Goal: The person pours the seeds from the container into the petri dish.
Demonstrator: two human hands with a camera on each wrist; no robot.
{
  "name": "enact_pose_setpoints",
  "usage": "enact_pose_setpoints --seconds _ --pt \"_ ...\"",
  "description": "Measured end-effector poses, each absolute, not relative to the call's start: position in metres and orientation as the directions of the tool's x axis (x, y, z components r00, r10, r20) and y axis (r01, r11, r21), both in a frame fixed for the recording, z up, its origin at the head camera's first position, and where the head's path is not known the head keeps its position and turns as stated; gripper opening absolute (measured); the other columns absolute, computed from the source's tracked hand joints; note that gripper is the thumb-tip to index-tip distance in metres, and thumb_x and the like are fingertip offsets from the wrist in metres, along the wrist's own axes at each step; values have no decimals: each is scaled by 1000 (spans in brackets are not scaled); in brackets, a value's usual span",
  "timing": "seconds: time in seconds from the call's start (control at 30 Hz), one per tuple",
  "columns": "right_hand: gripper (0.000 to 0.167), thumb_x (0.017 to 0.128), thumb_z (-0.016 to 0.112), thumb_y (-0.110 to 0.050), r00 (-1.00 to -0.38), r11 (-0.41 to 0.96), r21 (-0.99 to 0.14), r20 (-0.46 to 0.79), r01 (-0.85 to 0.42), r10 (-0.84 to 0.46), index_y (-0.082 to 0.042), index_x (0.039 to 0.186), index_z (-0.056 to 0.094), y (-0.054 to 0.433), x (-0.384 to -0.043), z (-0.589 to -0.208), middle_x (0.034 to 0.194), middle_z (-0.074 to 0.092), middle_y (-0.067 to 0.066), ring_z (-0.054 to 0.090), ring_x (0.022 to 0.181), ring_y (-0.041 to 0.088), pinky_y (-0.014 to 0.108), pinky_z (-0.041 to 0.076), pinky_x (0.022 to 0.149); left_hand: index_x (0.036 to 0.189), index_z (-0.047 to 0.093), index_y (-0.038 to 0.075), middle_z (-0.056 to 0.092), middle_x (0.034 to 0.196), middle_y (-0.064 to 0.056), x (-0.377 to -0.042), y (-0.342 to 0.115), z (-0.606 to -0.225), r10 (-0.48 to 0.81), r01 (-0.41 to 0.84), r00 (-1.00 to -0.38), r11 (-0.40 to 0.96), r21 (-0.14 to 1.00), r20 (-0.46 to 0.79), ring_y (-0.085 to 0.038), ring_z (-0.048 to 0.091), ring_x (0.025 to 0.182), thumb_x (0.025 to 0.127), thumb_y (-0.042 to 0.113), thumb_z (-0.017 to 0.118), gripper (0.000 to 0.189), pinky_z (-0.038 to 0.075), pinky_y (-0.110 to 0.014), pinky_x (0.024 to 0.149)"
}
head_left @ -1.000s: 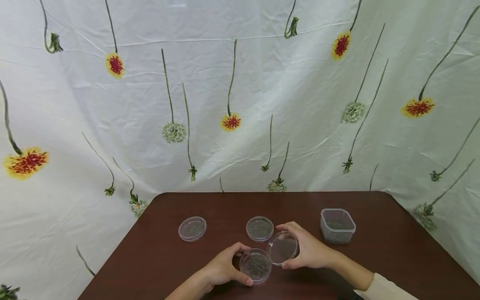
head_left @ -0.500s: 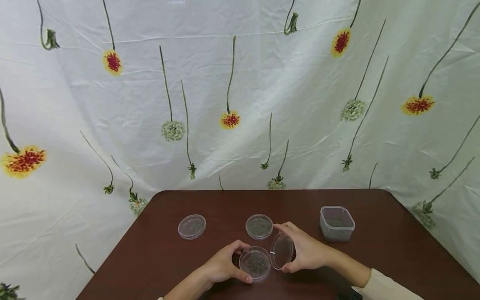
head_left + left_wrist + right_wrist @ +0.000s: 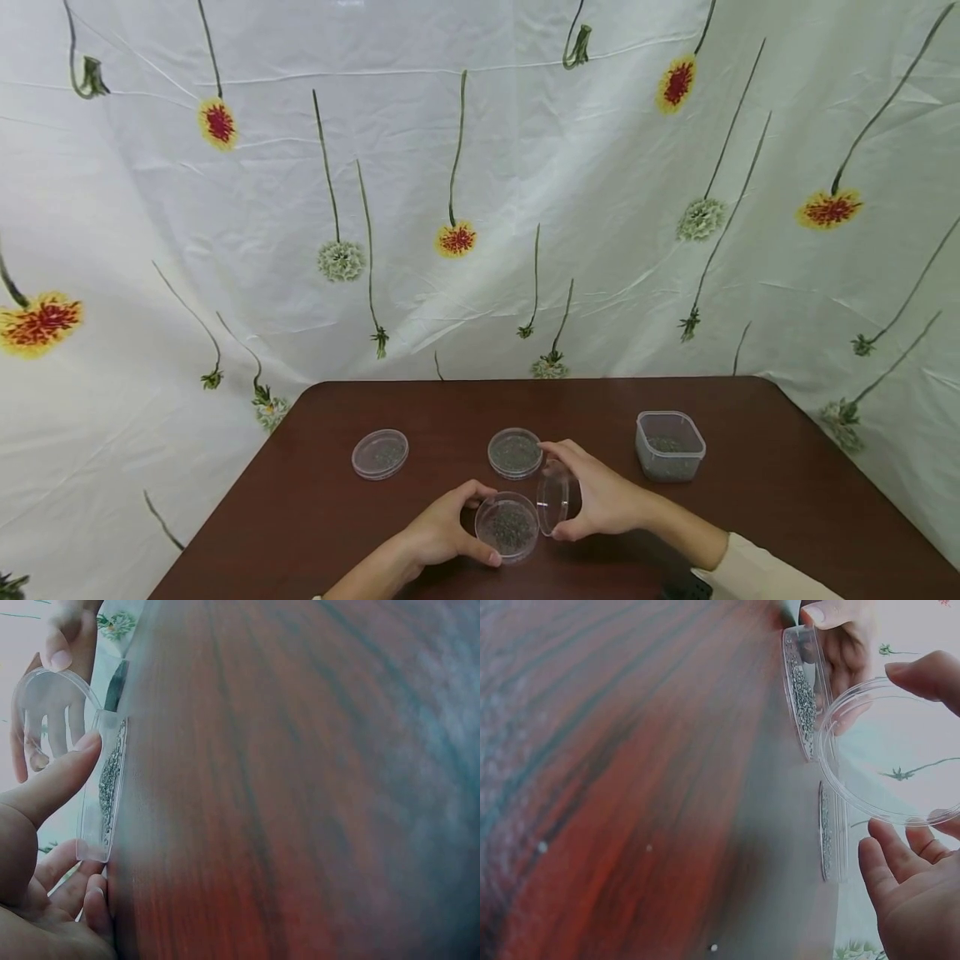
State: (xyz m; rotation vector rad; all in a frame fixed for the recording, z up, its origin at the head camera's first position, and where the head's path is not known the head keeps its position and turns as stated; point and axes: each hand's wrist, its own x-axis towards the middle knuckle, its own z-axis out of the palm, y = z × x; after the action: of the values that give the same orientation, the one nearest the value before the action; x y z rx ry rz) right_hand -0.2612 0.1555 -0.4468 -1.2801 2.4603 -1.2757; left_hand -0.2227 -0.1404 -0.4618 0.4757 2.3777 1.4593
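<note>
My left hand (image 3: 447, 527) grips a clear petri dish (image 3: 507, 527) by its sides, thumb at the near edge and fingers at the far edge. A heap of small dark grey-green grains (image 3: 110, 780) lies inside the dish, which rests on the table. My right hand (image 3: 600, 492) pinches a clear round petri dish lid (image 3: 552, 498) between thumb and fingers. The lid stands tilted nearly on edge, right at the dish's right rim. Through the clear lid, the left wrist view shows the right hand's fingers (image 3: 56, 724) behind it.
Behind the hands stands a second petri dish (image 3: 515, 453) with grains, close to the right fingertips. Another petri dish (image 3: 380, 454) with grains sits farther left. A square clear plastic tub (image 3: 670, 447) of grains is at the back right of the brown table (image 3: 450, 408). A flowered cloth (image 3: 495, 183) hangs behind.
The lid in my right hand has tilted from facing the camera to nearly on edge. My left hand keeps its grip on the dish. The head view has shifted slightly.
</note>
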Motion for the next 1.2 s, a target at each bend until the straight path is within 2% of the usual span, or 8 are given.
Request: enact_pose_setpoints --seconds 0.23,0.47,0.7,0.87,1.03,1.2 --pt "94 74 92 -26 -665 290 -733 284 -615 -691 -5 149 38 152 -262 -449 138 46 20 57 124 27 36 52 96 131 63 15 60 123 -5 -223 -140 -462 426 108 -899 436 894 -99 -33 51 120 70 9 97 70 29 -68 107" --pt "84 76 91 -27 -665 285 -732 295 -619 -686 -6 141 42 150 -262 -451 136 47 20 56 124 35 37 53 90 131 63 15 60 123 -5 -223 -140 -462 435 117 -896 420 900 -87 -32 51 120 69 8 97 71 28 -70 107" --pt "85 76 91 -30 -646 288 -700 317 -653 -695 -6 145 46 142 -257 -452 130 54 14 57 116 23 35 52 89 129 64 16 61 119 -4 -222 -141 -462 439 120 -895 411 904 -81 -30 51 118 67 11 99 72 27 -70 107" --pt "86 78 89 -29 -642 293 -700 302 -651 -705 -3 148 47 136 -256 -456 128 57 5 58 117 27 38 52 92 130 63 17 61 121 -4 -221 -143 -463 439 113 -894 423 899 -94 -31 51 119 67 15 99 72 27 -72 107" --pt "89 80 89 -30 -636 293 -711 275 -639 -721 0 152 45 130 -256 -456 136 55 8 56 121 27 42 51 97 129 63 16 60 123 -5 -220 -143 -462 440 114 -893 425 898 -95 -33 51 120 67 16 99 72 30 -71 105" --pt "91 80 90 -31 -635 308 -704 259 -640 -728 2 152 46 124 -258 -454 141 52 7 56 122 23 39 50 98 130 63 18 60 124 -6 -221 -142 -460 439 116 -894 424 898 -92 -33 52 120 68 17 99 72 31 -70 105"
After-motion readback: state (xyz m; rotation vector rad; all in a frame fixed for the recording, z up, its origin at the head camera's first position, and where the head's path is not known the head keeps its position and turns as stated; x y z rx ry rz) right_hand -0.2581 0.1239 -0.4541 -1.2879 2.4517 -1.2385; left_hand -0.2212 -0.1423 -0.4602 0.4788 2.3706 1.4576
